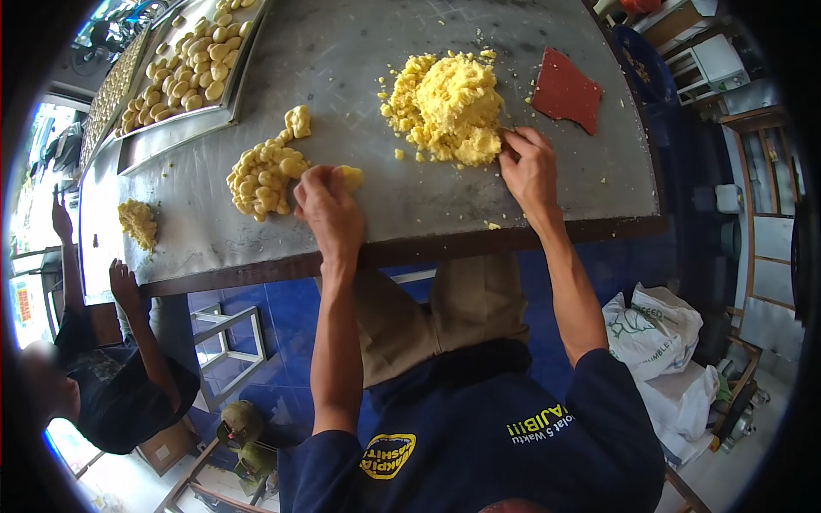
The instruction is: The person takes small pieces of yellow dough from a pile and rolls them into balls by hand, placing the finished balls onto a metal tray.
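A mound of crumbly yellow mash (449, 103) sits on the metal-topped table (376, 224). At its near right edge, my right hand (528, 167) has curled fingers pinching at the mash; the fingertips are partly hidden. My left hand (329, 214) is closed on a small yellow lump of dough (350, 177) that shows beside the thumb and forefinger. Just left of that hand lies a cluster of small, pale yellow dough pieces (261, 179), heaped against one another. One knobbly dough clump (298, 121) touches its far end.
A metal tray (175, 141) of round dough pieces lies at the far left. A smaller crumbly heap (137, 224) is near a co-worker's hand (125, 285). A flat red piece (567, 90) lies right of the mound. White sacks (654, 329) stand on the floor at right.
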Available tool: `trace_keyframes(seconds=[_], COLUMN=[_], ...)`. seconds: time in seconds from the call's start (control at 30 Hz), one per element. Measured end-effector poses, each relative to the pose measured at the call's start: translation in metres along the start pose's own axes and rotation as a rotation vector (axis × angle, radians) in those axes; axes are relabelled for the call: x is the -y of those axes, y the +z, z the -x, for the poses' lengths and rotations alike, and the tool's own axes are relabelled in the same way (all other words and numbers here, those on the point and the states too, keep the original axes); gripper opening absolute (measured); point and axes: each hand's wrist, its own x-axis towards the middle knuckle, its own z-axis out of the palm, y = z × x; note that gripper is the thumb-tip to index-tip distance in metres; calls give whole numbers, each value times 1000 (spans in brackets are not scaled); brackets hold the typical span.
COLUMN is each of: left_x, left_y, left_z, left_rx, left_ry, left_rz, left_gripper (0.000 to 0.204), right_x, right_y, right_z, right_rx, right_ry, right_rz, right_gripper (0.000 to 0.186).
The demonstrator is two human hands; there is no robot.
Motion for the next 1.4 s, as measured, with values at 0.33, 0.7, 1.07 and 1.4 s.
trace_keyframes(seconds=[0.33, 0.7, 1.07, 1.4], left_x=[16, 14, 16, 14], left_y=[-9, -14, -14, -14], left_z=[0, 0, -1, -1], left_rx=[-8, 39, 10, 20], left_ry=[-126, -229, -199, -208], left_rz=[491, 602, 518, 505], left_gripper=[19, 26, 25, 24], right_x=[-6, 15, 24, 39], right_y=[-40, -43, -67, -81], right_z=[12, 24, 31, 37], right_rx=[234, 315, 498, 659], right_ry=[-48, -210, -175, -397], right_rz=[103, -31, -178, -64], right_gripper=[44, 28, 41, 34])
